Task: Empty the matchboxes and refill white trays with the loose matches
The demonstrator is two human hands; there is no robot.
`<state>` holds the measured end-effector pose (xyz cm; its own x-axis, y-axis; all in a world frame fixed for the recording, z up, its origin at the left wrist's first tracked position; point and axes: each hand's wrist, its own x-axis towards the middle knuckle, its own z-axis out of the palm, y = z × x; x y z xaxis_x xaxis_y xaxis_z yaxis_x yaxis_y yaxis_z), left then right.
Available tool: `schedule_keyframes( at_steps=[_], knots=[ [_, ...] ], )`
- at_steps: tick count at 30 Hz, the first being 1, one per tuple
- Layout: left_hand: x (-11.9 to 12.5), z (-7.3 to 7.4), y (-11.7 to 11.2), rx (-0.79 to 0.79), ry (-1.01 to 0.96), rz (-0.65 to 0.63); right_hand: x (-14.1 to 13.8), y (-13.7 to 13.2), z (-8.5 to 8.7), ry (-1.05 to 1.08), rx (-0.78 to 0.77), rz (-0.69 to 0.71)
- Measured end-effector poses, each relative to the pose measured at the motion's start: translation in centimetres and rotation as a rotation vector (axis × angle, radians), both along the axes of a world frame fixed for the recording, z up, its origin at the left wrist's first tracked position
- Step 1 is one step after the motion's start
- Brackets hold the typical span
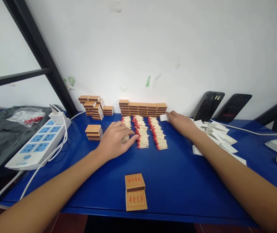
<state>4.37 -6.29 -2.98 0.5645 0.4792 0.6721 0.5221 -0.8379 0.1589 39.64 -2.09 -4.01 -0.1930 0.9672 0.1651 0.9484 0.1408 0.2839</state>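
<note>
Rows of red-tipped matches point(142, 132) lie on the blue table point(172, 181). My left hand point(115, 139) curves over the leftmost row, thumb and fingers closed around some matches point(125, 138); the other fingertips are partly hidden. Beyond the right row of matches point(158, 134), my right hand point(178, 121) pinches a small white matchbox tray point(163, 117) by its right end. That tray is held close to the matchbox wall point(143, 109) at the back. Two orange matchboxes point(136, 199) with red characters, one overlapping the other, lie near the front edge.
Stacked matchboxes point(93, 106) stand at back left, with a smaller stack point(94, 132) before them. Loose white trays point(217, 136) are piled under my right forearm. Two dark phones point(208, 105) lean against the wall. A white power strip point(40, 139) with cables occupies the left.
</note>
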Motion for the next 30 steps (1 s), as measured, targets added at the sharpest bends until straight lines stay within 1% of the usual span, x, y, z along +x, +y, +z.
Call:
schedule_keyframes(
  at_steps=[15, 21, 30],
  knots=[
    [0.01, -0.03, 0.04, 0.029, -0.006, -0.008, -0.56, -0.29, 0.07, -0.093, -0.011, -0.023],
    [0.01, 0.04, -0.04, 0.026, -0.008, -0.005, -0.69, -0.35, -0.03, -0.101, -0.012, -0.013],
    [-0.09, 0.06, 0.04, 0.015, 0.001, 0.001, -0.17, -0.63, 0.35, -0.076, 0.027, 0.033]
  ],
)
